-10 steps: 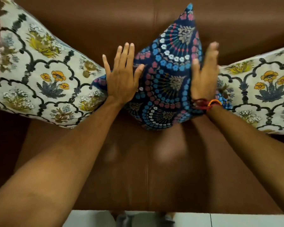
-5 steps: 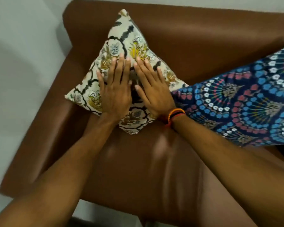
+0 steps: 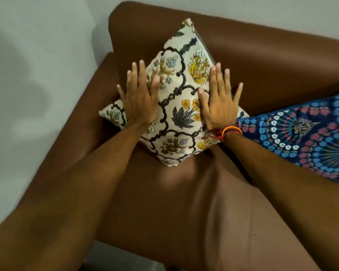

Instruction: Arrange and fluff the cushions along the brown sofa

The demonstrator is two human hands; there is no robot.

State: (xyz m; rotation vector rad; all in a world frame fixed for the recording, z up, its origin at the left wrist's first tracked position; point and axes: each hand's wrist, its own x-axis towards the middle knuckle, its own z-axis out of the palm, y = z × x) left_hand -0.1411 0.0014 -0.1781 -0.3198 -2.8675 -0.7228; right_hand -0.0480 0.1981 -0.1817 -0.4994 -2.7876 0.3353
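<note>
Left hand: the left hand (image 3: 140,96) lies flat on the left side of the cream floral cotton cushion (image 3: 179,106), fingers straight and spread, pointing up toward the sofa back; the palm presses the fabric and grasps nothing.
Right hand: the right hand (image 3: 219,102) is flat against the cushion's right side, fingers splayed and straight, nothing gripped; the little finger reaches past the cushion's edge over the backrest.
Wrist: an orange, red and black thread bracelet (image 3: 228,132) circles the right wrist.
Forearms: both bare forearms stretch forward from the lower corners, converging on the cushion.
Cream cushion: a square pillow printed with black scalloped lattice and yellow, grey and brown flowers; it stands on one corner like a diamond, leaning on the backrest in the sofa's left corner beside the armrest. A zip edge shows near its top corner.
Blue cushion: a dark blue patterned cushion (image 3: 309,137) with blue, pink and white flower rings lies just to the right, its corner touching the cream one under the right wrist.
Sofa: the brown smooth leather-like sofa (image 3: 164,202) has a glossy seat with faint creases and a seam.
Wall: a pale plain wall (image 3: 37,75) stands behind and left.
</note>
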